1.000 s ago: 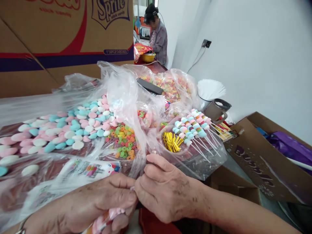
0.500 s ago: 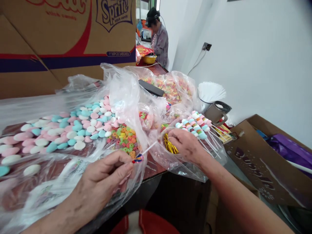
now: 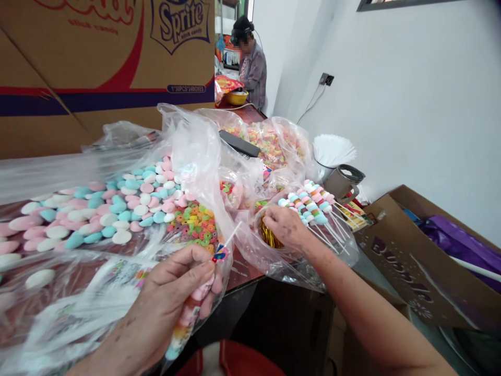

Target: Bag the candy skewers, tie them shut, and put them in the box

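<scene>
Nearest to us, below the left hand (image 3: 168, 292), there is a red object (image 3: 245, 360), maybe a stool; we see only a part of it. Our left hand grasps the wrapped candy stick (image 3: 189, 316): the coloured pieces lie along the palm and point down, while thumb and forefinger pinch just under the gathered neck of the wrapper (image 3: 219, 254). The bare stick comes out above these fingers, tilted to the right.

To the left of this hand, printed bags (image 3: 105, 284) lie on the desk (image 3: 243, 269). Ahead of it are small ring candies (image 3: 195, 224), and farther left are pink, white and blue discs (image 3: 109, 215).

Our right hand (image 3: 287, 227) is in front, with bent fingers among the gold strips (image 3: 269, 236). We cannot tell if it grips one already. In our judgement, the step in hand is picking a strip for this wrapper. The next move, we think, calls for separating a single strip, with the left pinch firm so that the neck does not open.

Just to the right of the right hand rest finished-looking candy sticks (image 3: 321, 208), without visible wrapper. Beyond them stand a mug (image 3: 340, 183) and a bunch of white sticks (image 3: 334, 150). Far ahead, another person (image 3: 254, 70) works.
</scene>
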A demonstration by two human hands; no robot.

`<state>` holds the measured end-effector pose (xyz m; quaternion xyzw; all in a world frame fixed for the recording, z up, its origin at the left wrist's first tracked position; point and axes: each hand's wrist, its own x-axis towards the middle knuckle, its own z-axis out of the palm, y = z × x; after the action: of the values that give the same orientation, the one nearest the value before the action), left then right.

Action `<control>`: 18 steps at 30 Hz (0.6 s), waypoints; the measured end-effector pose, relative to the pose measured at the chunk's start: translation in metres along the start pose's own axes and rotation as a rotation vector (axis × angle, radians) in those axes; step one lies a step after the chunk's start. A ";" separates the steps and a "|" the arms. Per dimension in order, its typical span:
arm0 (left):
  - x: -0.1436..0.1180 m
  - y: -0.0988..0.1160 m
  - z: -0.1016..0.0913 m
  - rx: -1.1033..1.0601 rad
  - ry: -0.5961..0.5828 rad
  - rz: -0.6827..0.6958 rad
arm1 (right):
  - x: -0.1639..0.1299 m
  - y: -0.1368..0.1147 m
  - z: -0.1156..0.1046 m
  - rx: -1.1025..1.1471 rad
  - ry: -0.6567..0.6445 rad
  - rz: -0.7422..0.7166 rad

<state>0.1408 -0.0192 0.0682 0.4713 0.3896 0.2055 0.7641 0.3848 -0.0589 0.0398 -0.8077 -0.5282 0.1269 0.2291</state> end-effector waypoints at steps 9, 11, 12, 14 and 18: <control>0.003 -0.001 0.006 -0.182 -0.023 0.060 | -0.009 0.021 -0.001 0.472 0.229 0.029; 0.000 -0.006 0.010 -0.194 -0.069 0.097 | -0.013 0.015 0.000 0.613 0.300 0.051; -0.001 -0.008 0.014 -0.199 -0.090 0.112 | -0.017 0.009 0.001 0.731 0.347 0.055; -0.003 -0.012 0.023 -0.212 -0.130 0.123 | -0.026 -0.011 0.007 1.046 0.428 0.059; -0.001 -0.014 0.036 -0.241 -0.150 0.095 | -0.051 -0.058 0.029 1.465 0.365 0.091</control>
<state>0.1674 -0.0468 0.0655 0.4081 0.2812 0.2509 0.8315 0.3046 -0.0789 0.0421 -0.4781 -0.2284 0.3191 0.7858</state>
